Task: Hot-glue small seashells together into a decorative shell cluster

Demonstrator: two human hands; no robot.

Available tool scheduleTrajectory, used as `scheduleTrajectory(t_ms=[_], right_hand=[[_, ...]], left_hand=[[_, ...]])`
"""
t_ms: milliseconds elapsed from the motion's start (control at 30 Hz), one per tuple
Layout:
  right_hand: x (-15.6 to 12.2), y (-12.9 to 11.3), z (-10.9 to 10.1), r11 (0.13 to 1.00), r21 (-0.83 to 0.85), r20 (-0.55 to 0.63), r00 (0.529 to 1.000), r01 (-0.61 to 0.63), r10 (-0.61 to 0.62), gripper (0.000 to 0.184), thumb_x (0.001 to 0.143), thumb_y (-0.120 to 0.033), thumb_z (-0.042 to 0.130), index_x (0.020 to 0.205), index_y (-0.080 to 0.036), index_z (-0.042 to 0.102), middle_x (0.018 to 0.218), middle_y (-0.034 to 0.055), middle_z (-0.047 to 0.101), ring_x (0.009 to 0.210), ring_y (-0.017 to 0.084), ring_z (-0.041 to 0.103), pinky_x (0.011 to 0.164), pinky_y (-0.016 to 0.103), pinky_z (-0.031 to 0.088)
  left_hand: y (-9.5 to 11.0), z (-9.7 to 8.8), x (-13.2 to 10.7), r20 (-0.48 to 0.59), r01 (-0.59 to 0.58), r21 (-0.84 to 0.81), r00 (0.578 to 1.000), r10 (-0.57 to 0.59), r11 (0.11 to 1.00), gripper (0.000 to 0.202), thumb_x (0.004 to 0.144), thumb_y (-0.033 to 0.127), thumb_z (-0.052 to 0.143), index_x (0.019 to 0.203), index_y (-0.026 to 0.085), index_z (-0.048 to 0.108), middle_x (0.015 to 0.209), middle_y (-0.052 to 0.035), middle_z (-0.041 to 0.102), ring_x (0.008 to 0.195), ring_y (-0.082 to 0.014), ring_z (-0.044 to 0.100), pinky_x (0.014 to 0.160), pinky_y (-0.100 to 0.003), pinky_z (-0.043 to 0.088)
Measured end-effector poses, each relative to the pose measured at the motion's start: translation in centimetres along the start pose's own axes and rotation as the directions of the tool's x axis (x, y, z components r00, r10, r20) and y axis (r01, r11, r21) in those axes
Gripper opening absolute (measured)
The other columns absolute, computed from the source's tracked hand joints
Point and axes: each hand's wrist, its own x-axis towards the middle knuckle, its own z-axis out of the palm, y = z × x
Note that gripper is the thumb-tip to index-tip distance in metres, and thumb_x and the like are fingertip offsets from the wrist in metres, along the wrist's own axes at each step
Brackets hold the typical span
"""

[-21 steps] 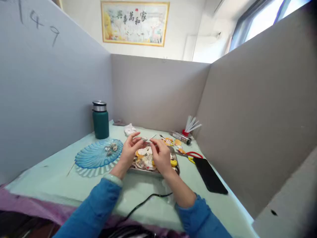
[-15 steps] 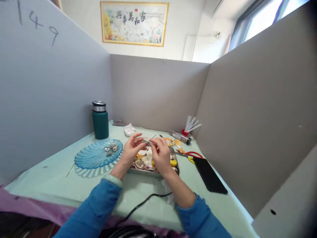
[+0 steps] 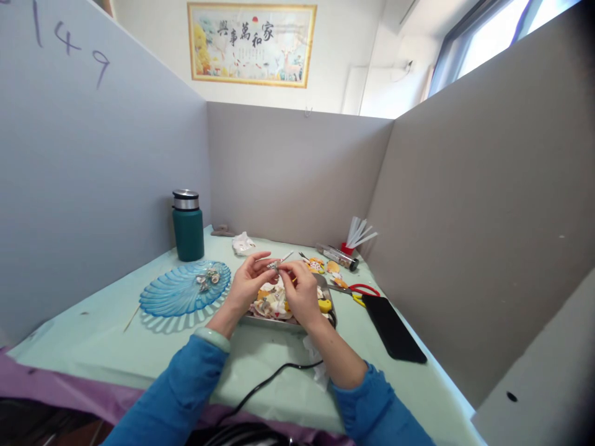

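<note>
My left hand and my right hand meet above a metal tray that holds several small colourful pieces. Both hands pinch one small silvery object between their fingertips; it is too small to name. A thin stick pokes out just beyond the fingertips. Both sleeves are blue.
A blue glass shell-shaped plate with a few small metal bits lies to the left. A green flask stands at the back left. Red-handled scissors, a black phone, a red cup of white sticks and a black cable surround the tray.
My hands have drawn closer together and risen slightly above the tray, both fingertips now closed on the small silvery object.
</note>
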Motion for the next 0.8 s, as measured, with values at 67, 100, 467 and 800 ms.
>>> scheduleTrajectory(t_ms=[67,100,467,800], right_hand=[[-0.02,0.06,0.02,1.0,-0.002,0.002,1.0,-0.005,0.005,0.013,0.089,-0.017,0.049,0.089,-0.021,0.062,0.087,0.004,0.06,0.078,0.016,0.056,0.069,0.027,0.045],[-0.02,0.07,0.02,1.0,-0.003,0.003,1.0,-0.007,0.007,0.014,0.089,-0.018,0.049,0.089,-0.021,0.062,0.087,0.004,0.06,0.078,0.016,0.056,0.069,0.027,0.045],[-0.05,0.38,0.23,1.0,-0.011,0.004,1.0,0.013,-0.013,0.014,0.088,-0.017,0.049,0.085,-0.02,0.062,0.081,0.0034,0.06,0.074,0.016,0.054,0.067,0.026,0.043],[-0.23,0.56,0.25,1.0,-0.021,0.002,1.0,0.02,-0.02,0.015,0.088,-0.018,0.049,0.082,-0.02,0.062,0.079,0.0031,0.06,0.073,0.016,0.054,0.067,0.027,0.043]], left_hand=[[0.04,-0.02,-0.02,0.0,0.007,0.005,1.0,-0.007,1.0,0.048,0.069,0.026,0.073,0.111,0.016,0.051,0.1,-0.0079,0.068,0.071,-0.0136,0.064,0.068,-0.029,0.053],[0.04,-0.03,-0.02,-0.002,0.01,0.006,1.0,-0.01,1.0,0.047,0.07,0.027,0.073,0.111,0.016,0.052,0.098,-0.0074,0.069,0.069,-0.0129,0.063,0.068,-0.029,0.053],[-0.14,-0.13,0.13,-0.029,0.033,-0.002,0.999,-0.033,0.999,0.046,0.066,0.027,0.076,0.104,0.015,0.053,0.084,-0.0034,0.07,0.063,-0.0122,0.063,0.065,-0.028,0.052],[-0.3,-0.34,0.2,-0.024,0.072,-0.009,0.997,-0.072,0.997,0.044,0.062,0.029,0.078,0.096,0.015,0.054,0.08,-0.0029,0.07,0.062,-0.0127,0.064,0.064,-0.027,0.051]])
